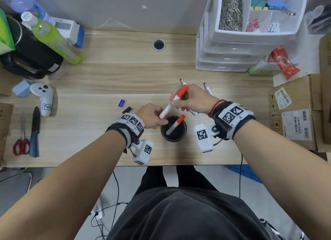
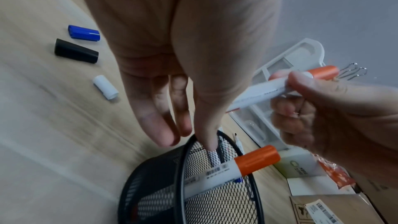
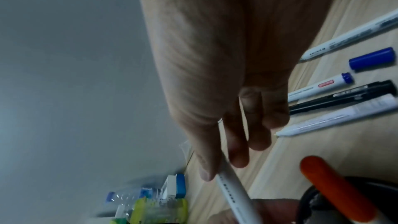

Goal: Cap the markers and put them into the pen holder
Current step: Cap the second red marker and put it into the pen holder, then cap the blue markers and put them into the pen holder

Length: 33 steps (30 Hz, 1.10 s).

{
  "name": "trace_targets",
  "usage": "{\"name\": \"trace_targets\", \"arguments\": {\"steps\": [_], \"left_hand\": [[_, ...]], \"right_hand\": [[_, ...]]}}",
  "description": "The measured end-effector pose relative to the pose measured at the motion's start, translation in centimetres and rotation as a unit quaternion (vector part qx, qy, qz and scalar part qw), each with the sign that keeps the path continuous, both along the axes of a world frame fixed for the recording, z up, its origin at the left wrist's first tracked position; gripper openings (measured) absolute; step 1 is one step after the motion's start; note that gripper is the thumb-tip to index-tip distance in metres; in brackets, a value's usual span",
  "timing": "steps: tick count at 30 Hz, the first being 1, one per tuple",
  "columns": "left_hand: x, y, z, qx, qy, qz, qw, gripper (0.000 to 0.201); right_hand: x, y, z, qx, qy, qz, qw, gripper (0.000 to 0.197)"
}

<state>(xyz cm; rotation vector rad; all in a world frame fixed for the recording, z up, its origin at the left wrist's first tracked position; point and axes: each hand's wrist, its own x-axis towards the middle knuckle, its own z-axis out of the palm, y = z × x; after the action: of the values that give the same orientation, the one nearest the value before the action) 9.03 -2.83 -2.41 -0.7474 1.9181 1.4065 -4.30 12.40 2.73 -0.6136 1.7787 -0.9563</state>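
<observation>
A black mesh pen holder [image 1: 182,136] [image 2: 150,185] stands near the desk's front edge with one red-capped marker [image 1: 176,125] [image 2: 254,161] leaning inside. My right hand [image 1: 189,100] [image 3: 224,164] pinches a second red-capped marker [image 1: 176,98] [image 2: 269,92] tilted just above the holder's left rim, cap end up. My left hand [image 1: 152,115] [image 2: 189,134] holds the rim, thumb inside and fingers outside. Several uncapped markers [image 3: 336,118] lie under and behind the right hand. A blue cap [image 1: 121,103] [image 2: 84,33], a black cap [image 1: 126,110] [image 2: 75,51] and a white cap [image 2: 106,87] lie left of the holder.
A clear drawer unit [image 1: 232,52] stands at the back right, with cardboard boxes [image 1: 295,114] on the right. At the left are a white controller [image 1: 43,98], a knife [image 1: 35,132], scissors [image 1: 21,145] and a green bottle [image 1: 55,39].
</observation>
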Motion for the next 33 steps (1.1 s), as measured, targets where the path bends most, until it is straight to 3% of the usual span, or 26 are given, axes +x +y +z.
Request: {"name": "trace_targets", "arguments": {"steps": [5, 10, 12, 19, 21, 24, 26, 28, 31, 33], "left_hand": [[0.0, -0.2, -0.1, 0.059, 0.001, 0.017, 0.998, 0.037], [-0.1, -0.3, 0.0, 0.064, 0.012, 0.026, 0.998, 0.032], [0.0, -0.3, -0.1, 0.058, 0.012, 0.030, 0.998, 0.034], [-0.4, 0.1, -0.3, 0.047, 0.015, 0.037, 0.998, 0.033], [-0.7, 0.2, -0.4, 0.044, 0.021, 0.036, 0.998, 0.028], [-1.3, 0.2, -0.2, 0.046, 0.023, 0.040, 0.998, 0.018], [-1.6, -0.2, -0.3, 0.011, 0.023, 0.060, 0.998, 0.029], [-1.6, -1.2, -0.9, -0.082, 0.033, 0.090, 0.992, 0.038], [-0.8, -3.0, -2.1, -0.210, 0.028, 0.130, 0.968, 0.026], [-0.3, -3.7, -2.6, -0.218, -0.004, 0.142, 0.966, 0.017]], "right_hand": [[-0.5, 0.6, 0.1, -0.027, 0.012, -0.025, 0.999, 0.014], [0.1, 0.7, -1.1, 0.068, 0.058, 0.150, 0.985, 0.014], [0.9, 0.6, -1.7, 0.093, 0.073, 0.166, 0.979, 0.016], [0.9, 0.8, -2.6, 0.108, 0.075, 0.135, 0.982, 0.013], [-0.1, 1.1, -3.0, 0.096, 0.075, 0.080, 0.989, 0.013], [-2.8, 2.4, -4.1, 0.111, 0.161, -0.038, 0.980, 0.008], [-4.7, 4.0, -5.5, 0.189, 0.229, -0.075, 0.952, 0.004], [-5.7, 5.5, -7.4, 0.286, 0.252, -0.064, 0.922, 0.010], [-5.6, 6.9, -9.9, 0.359, 0.262, -0.007, 0.896, 0.018], [-5.3, 7.0, -11.0, 0.368, 0.280, 0.011, 0.887, 0.020]]}}
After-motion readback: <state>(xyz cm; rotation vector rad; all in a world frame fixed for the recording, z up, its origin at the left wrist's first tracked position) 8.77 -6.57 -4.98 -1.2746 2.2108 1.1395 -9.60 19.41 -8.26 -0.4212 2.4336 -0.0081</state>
